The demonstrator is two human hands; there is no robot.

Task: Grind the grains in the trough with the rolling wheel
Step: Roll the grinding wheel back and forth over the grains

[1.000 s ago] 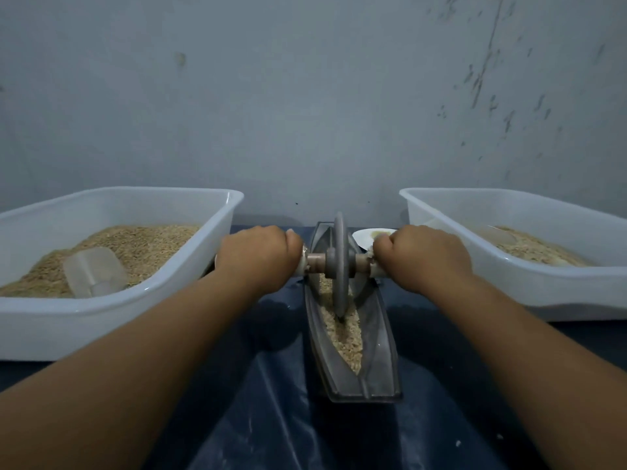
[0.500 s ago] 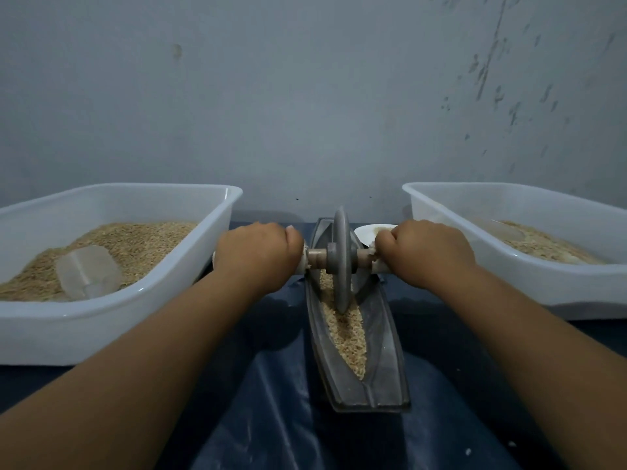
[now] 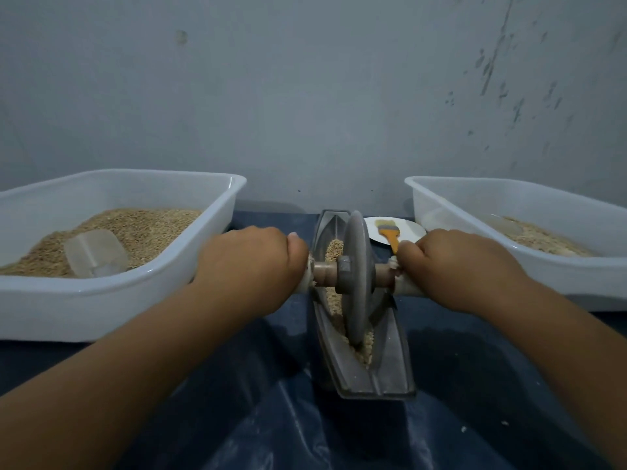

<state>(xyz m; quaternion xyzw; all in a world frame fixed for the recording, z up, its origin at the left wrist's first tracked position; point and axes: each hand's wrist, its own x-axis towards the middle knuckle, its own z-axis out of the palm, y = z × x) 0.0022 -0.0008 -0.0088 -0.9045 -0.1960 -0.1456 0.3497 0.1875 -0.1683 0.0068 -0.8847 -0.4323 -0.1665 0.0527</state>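
A grey boat-shaped trough (image 3: 390,371) lies lengthwise in front of me with tan grains (image 3: 334,247) along its groove. A grey rolling wheel (image 3: 355,283) stands upright in the groove near the trough's middle, on a wooden axle. My left hand (image 3: 251,262) grips the axle's left handle. My right hand (image 3: 454,262) grips the right handle. Both fists hide the handle ends.
A white tub (image 3: 112,300) at the left holds grain and a clear scoop (image 3: 95,254). A second white tub (image 3: 576,276) with paler grain stands at the right. Behind the trough a white plate (image 3: 410,232) carries an orange-handled brush (image 3: 390,234). Dark blue sheeting (image 3: 237,418) covers the table.
Both hands have pulled the wheel towards me along the trough, from its far end to its middle. The plate and brush behind are now uncovered.
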